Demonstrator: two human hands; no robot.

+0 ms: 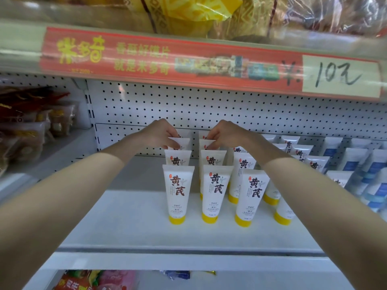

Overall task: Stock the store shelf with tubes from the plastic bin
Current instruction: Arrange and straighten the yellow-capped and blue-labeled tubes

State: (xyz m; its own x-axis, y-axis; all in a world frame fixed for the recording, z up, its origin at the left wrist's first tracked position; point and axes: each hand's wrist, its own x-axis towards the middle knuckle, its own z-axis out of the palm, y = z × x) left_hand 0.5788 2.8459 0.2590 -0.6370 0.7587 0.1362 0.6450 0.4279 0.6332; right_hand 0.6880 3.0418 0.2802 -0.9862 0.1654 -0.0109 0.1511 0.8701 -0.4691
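White tubes with yellow caps stand cap-down in rows on the white shelf [129, 216]. Both arms reach to the back of the rows. My left hand [158, 133] pinches the top of the rear tube of the left row [182, 142]. My right hand [225, 132] pinches the top of the rear tube of the second row [204, 144]. In front of them stand more tubes, the nearest being a front left tube [177, 197] and a front middle tube [214, 197]. The plastic bin is out of view.
White tubes with blue labels [356, 170] fill the shelf's right side. A pegboard back wall [209, 109] stands behind the rows. Overhead is an upper shelf with a red price strip [188, 61]. Snack bags [25, 126] sit on the left bay.
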